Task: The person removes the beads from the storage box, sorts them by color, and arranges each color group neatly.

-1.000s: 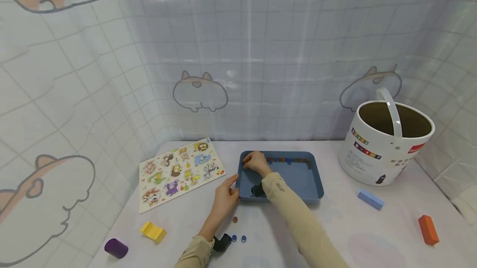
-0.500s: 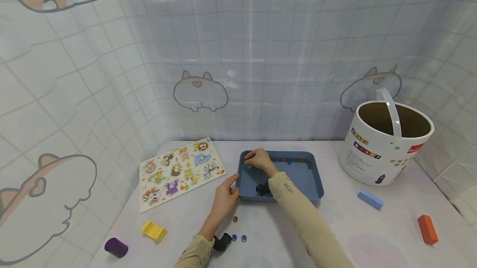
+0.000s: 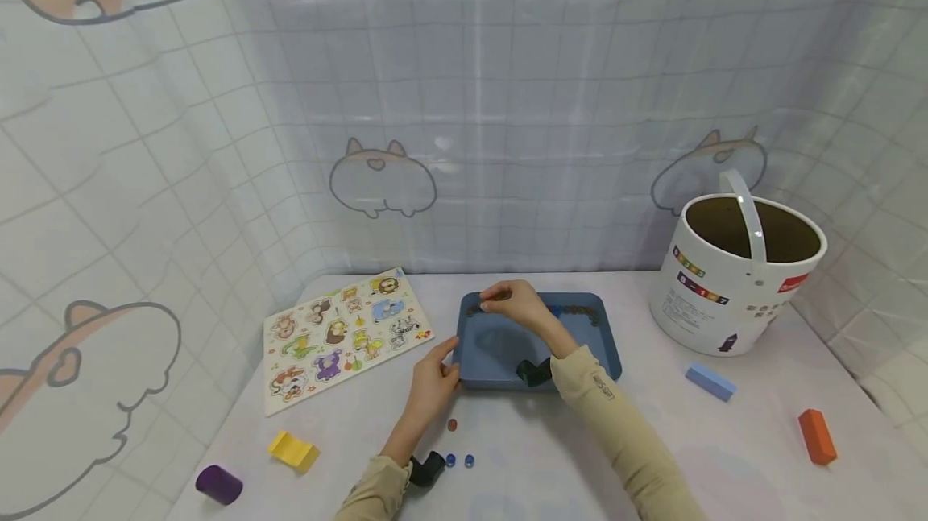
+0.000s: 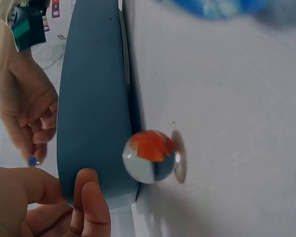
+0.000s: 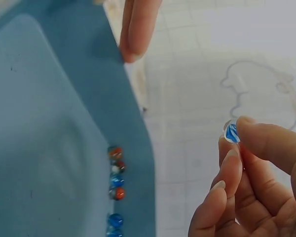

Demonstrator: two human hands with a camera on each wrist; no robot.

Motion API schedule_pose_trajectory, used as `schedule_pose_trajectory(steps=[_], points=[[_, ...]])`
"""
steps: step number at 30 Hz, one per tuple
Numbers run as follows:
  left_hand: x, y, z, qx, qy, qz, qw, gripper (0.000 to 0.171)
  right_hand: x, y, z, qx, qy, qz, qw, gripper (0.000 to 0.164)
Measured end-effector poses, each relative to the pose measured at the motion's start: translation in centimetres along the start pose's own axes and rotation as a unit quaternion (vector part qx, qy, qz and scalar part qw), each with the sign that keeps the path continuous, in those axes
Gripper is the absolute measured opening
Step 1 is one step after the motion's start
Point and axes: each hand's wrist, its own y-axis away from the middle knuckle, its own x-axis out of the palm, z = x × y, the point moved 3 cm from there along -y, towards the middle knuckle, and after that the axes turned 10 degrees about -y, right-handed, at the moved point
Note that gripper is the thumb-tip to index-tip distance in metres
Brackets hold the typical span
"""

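Observation:
My right hand point(image 3: 518, 303) is over the back wall of the blue tray point(image 3: 500, 356), thumb and fingertips pinching a clear glass marble with blue swirls point(image 5: 231, 132). Along the tray's back wall runs a row of glass marbles point(image 5: 117, 180), orange and blue; a gap breaks it, and my hand partly hides it in the head view. My left hand point(image 3: 431, 388) grips the tray's left side near the front corner, fingers and thumb around the wall. In front of the tray lie an orange marble point(image 4: 149, 157) and two blue marbles point(image 3: 470, 461).
A white bucket point(image 3: 725, 295) with a handle stands at the back right, near a light-blue block point(image 3: 710, 382) and an orange block point(image 3: 818, 437). To the left are an animal puzzle board point(image 3: 348, 340), a yellow block point(image 3: 293, 452) and a purple cylinder point(image 3: 220, 485).
My right hand has risen from inside the tray and shifted right, pinching the blue-swirled marble. The left hand keeps its grip on the tray. The head view has turned slightly.

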Motion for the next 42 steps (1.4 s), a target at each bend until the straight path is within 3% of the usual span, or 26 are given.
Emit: schedule_pose_trajectory(steps=[7,22,31,42], points=[[0.0,0.0,0.1,0.001,0.002,0.003,1.0000,0.049,0.6,2.2,1.2,-0.040,-0.009,0.028,0.999,0.027],[0.0,0.0,0.1,-0.004,-0.004,0.002,1.0000,0.049,2.2,7.0,0.7,-0.064,-0.012,0.060,0.996,0.024],[-0.1,0.0,-0.1,-0.004,-0.010,-0.006,0.9999,0.048,4.3,9.6,-1.0,-0.064,-0.020,0.124,0.990,0.026],[0.0,0.0,-0.1,0.002,-0.007,-0.009,0.9999,0.049,6.6,10.6,-4.9,-0.034,-0.045,0.198,0.979,0.021]])
